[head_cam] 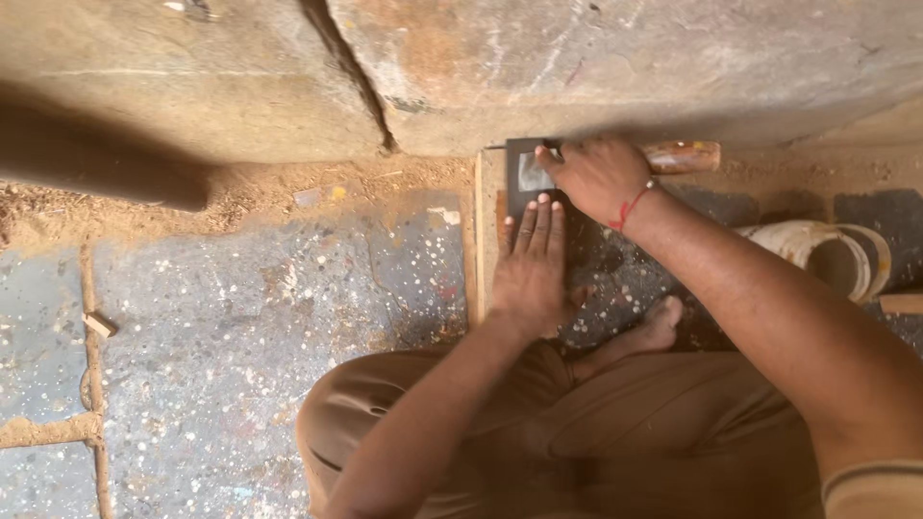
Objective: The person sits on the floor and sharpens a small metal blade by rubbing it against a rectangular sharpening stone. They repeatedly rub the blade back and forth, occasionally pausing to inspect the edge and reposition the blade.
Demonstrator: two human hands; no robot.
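Marking across 1 narrow wooden strip (480, 240), as I judge the step: my try square (527, 178) sits on its far end, dark blade flat, wooden stock (685, 157) butted to the stone wall (577, 67).

- Strip: lies on the speckled floor (240, 317), long axis running from my knees to the wall, far end pointing at it.
- Left hand (532, 269): flat, fingers together, pressing the strip down.
- Right hand (598, 175): curled over the square; whether it pinches a pencil I cannot tell.
- Next move, I judge: needs the square steady.
- Beside: 1 white bucket (832, 255), on its side.
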